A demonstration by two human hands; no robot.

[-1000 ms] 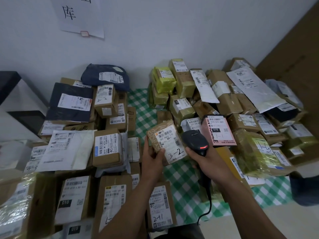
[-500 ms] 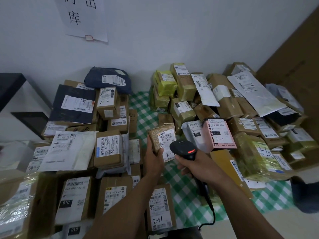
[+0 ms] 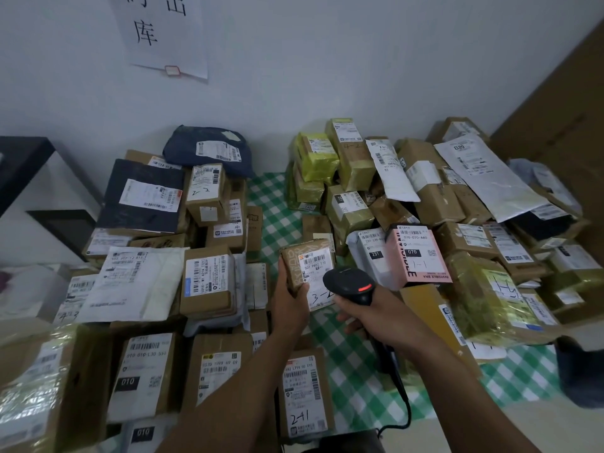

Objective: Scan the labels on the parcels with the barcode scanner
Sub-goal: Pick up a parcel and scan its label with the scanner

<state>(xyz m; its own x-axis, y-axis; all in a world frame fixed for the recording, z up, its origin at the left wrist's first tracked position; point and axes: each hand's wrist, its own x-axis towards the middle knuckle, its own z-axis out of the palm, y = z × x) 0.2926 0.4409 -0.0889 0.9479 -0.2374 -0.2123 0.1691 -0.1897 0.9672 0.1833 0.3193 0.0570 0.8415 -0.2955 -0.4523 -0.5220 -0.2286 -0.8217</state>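
Note:
My left hand [image 3: 289,304] grips a small brown parcel [image 3: 305,266] from its left side, tilted so its white label marked "3-2" faces me. My right hand [image 3: 376,317] holds the black barcode scanner [image 3: 351,284], whose red light glows. The scanner head sits just in front of the label's lower right corner and covers part of the handwriting. Its black cable [image 3: 403,397] hangs down toward the table's front edge.
Labelled parcels are heaped on a green checked tablecloth [image 3: 277,220]: brown boxes and a dark bag [image 3: 209,152] on the left, yellow-taped boxes [image 3: 315,158] and a pink box [image 3: 421,253] on the right. A brown parcel marked "2-41" [image 3: 305,397] lies below my hands. A white wall stands behind.
My left hand has carried the small parcel slightly right and farther away. The scanner has swung left, so its head now overlaps the label's lower right.

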